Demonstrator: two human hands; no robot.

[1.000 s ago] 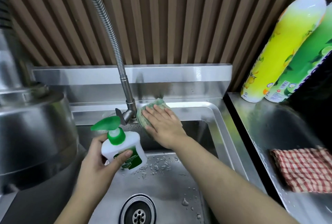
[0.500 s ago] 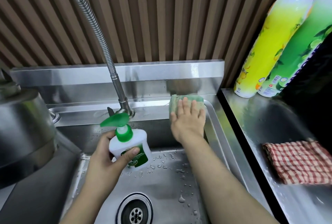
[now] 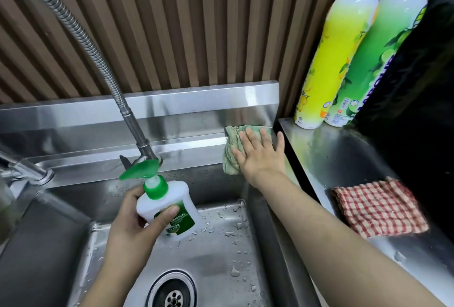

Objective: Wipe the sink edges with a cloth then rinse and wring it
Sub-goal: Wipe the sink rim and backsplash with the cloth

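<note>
A pale green cloth point(image 3: 231, 156) lies on the back right corner of the steel sink's rim point(image 3: 186, 145). My right hand point(image 3: 260, 156) presses flat on it, fingers spread, the little finger touching the raised counter's edge. My left hand point(image 3: 132, 223) holds a white soap pump bottle point(image 3: 169, 206) with a green pump head above the wet basin. The flexible steel faucet point(image 3: 127, 112) rises from the back rim just left of the cloth. The drain point(image 3: 173, 292) shows at the bottom.
A raised steel counter point(image 3: 344, 159) borders the sink on the right, with a yellow bottle point(image 3: 336, 48) and a green bottle point(image 3: 378, 60) at its back and a red checked cloth point(image 3: 378, 208) on it. A second tap point(image 3: 27, 171) sits at the left.
My right hand has slid the green cloth rightward along the back rim, from beside the faucet base to the right corner. The left hand still holds the soap bottle.
</note>
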